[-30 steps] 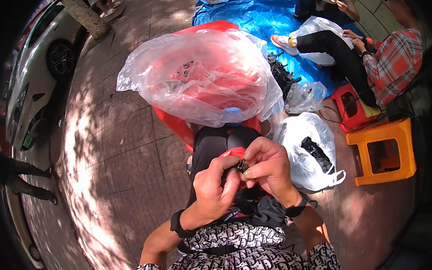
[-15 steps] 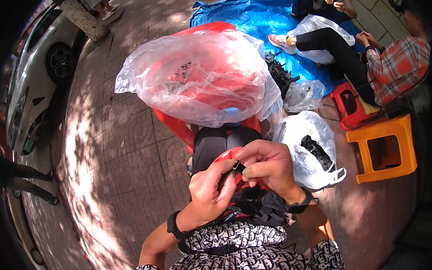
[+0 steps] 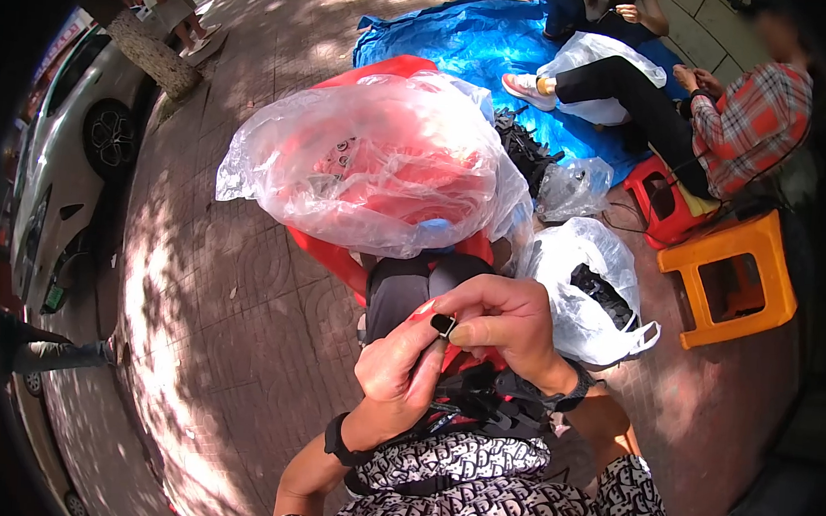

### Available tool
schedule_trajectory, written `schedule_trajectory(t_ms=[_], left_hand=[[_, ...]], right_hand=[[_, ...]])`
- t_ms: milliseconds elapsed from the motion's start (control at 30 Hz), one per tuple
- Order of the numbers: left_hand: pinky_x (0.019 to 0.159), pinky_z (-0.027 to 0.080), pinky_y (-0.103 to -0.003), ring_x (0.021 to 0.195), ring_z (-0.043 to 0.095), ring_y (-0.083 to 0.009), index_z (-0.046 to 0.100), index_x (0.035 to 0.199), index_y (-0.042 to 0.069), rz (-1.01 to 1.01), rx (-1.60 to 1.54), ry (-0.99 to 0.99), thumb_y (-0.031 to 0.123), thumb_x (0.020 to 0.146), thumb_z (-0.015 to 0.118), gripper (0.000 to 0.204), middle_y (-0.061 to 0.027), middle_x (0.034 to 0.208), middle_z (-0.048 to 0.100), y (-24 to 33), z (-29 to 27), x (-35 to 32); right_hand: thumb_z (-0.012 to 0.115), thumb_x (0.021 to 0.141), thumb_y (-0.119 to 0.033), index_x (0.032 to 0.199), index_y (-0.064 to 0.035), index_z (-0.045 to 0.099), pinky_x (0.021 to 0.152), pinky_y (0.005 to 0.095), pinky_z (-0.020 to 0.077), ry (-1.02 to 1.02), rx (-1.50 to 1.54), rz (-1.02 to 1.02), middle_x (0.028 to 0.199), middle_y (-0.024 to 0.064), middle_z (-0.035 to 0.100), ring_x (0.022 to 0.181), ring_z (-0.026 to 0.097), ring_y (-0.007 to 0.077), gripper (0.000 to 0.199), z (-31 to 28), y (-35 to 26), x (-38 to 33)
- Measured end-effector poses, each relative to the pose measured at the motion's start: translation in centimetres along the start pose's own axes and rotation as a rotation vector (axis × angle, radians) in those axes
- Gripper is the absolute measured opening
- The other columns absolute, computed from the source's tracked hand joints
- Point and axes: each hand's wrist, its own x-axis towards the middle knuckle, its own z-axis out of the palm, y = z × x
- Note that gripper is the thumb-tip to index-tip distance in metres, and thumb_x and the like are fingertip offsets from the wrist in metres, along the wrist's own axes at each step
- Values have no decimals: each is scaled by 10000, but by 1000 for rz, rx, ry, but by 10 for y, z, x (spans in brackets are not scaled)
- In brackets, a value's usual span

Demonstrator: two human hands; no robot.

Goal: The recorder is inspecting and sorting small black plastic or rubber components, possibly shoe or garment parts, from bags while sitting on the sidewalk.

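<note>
In front of my lap, both hands are closed on a small black strap piece (image 3: 442, 324) with a pale metal edge, perhaps a buckle. My left hand (image 3: 395, 366) pinches it between thumb and forefinger. My right hand (image 3: 515, 329) meets it from the other side, thumb tip against its edge; those curled fingers hide part of it. Beneath the hands, several black straps (image 3: 480, 396) lie in my lap on red material. Beyond my knees, a large clear plastic bag (image 3: 372, 161) covers something red.
Right of my knees is a white plastic bag (image 3: 571, 310) with black pieces inside. Further right stand an orange stool (image 3: 773, 271) and a red stool (image 3: 658, 202), near a seated person in plaid (image 3: 757, 123). Black straps (image 3: 525, 151) lie by a blue tarp (image 3: 445, 38). A car (image 3: 78, 162) is at left.
The black strap piece has turned, showing more of its flat face and pale edge. Both hands have shifted slightly. A passer-by's legs at the left have moved.
</note>
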Motion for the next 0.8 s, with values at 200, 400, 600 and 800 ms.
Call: schedule_trajectory(t_ms=[200, 400, 600, 800], left_hand=[[460, 369, -200, 515, 464, -66, 563, 845, -35, -283, -141, -7, 16, 803, 550, 68, -10, 647, 539, -6, 3, -6], [538, 428, -231, 581, 548, -118, 566, 865, -27, -346, -140, -39, 3, 771, 557, 99, -80, 673, 588, -5, 3, -6], [452, 359, -196, 500, 466, -64, 572, 866, -15, -464, -268, -146, 14, 825, 508, 81, -18, 641, 546, 12, 6, -3], [383, 237, -182, 409, 303, -38, 547, 869, -16, -1072, -906, -151, 61, 844, 468, 113, 5, 577, 470, 21, 7, -9]], right_hand=[[667, 681, -111, 812, -8, 631, 569, 221, 427, 29, -403, -178, 708, 49, 600, 620, 556, 98, 171, -2, 11, 7], [690, 633, -103, 789, -12, 628, 598, 236, 409, -51, -423, -257, 730, 37, 561, 654, 528, 133, 191, -13, 16, 12], [695, 600, -76, 706, -12, 601, 557, 270, 390, -32, -415, -394, 721, 48, 543, 625, 500, 159, 155, -15, 21, 10], [656, 571, -88, 602, -21, 543, 492, 306, 382, -31, -735, -842, 639, 59, 497, 577, 474, 214, 135, -13, 39, 10]])
